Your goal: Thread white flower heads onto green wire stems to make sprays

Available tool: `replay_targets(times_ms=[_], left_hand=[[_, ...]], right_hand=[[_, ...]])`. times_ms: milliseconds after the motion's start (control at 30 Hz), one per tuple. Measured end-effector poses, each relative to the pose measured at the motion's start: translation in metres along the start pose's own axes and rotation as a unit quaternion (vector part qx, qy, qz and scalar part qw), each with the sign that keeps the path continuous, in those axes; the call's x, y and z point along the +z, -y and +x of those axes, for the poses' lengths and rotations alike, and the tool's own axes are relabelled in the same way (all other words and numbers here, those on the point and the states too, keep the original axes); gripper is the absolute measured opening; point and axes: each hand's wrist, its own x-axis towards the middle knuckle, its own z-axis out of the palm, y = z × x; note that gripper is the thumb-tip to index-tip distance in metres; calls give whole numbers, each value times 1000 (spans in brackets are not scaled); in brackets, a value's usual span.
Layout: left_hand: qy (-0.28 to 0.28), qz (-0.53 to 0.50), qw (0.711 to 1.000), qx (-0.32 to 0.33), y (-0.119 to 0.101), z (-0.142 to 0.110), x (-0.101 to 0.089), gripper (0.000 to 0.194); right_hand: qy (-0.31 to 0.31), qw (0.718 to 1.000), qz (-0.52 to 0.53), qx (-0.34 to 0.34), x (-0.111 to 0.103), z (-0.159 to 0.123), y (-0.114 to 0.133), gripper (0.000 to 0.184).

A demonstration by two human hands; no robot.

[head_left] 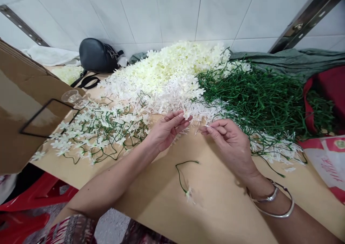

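Note:
Between thumb and fingers, my left hand (171, 129) pinches a small white artificial flower (186, 114). My right hand (229, 141), just to its right, is closed in a pinch on a small white piece (208, 126), mostly hidden by the fingertips. Below the hands a single green stem (183, 183) with a white blossom lies on the tan table (151, 201). Left of my hands is a spread of white flowers on green stems (102, 132). Behind them rises a heap of loose white and cream petals (172, 68), with thin white pieces (215, 107) along its front.
Tangled green stems (256, 93) are piled at the right, near a red bag (327, 93) and a red-white packet (326, 157). A cardboard box (27, 111) stands at the left edge. A black bag (98, 55) sits by the tiled wall. Red stools (40, 197) are below.

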Motion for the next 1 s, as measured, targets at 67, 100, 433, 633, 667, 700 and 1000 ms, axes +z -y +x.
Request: replay_targets(times_ms=[67, 100, 433, 633, 667, 700, 1000], left_hand=[[12, -33, 999, -42, 9, -2, 0, 15], [21, -40, 998, -52, 12, -3, 0, 16], [83, 221, 960, 150, 13, -12, 0, 30], [60, 115, 986, 109, 15, -10, -1, 34], [69, 94, 990, 78, 17, -11, 0, 35], [79, 79, 992, 52, 19, -12, 1, 35], [129, 125, 981, 68, 29, -19, 5, 37]], right_hand=[[-9, 999, -32, -37, 1, -3, 4, 15], [-13, 997, -56, -60, 1, -4, 6, 12], [62, 965, -138, -216, 3, -4, 23, 7], [17, 967, -169, -188, 4, -7, 23, 8], [-1, 969, -167, -184, 4, -7, 23, 7], [-14, 970, -164, -179, 4, -7, 24, 7], [-25, 981, -140, -132, 11, -9, 29, 10]])
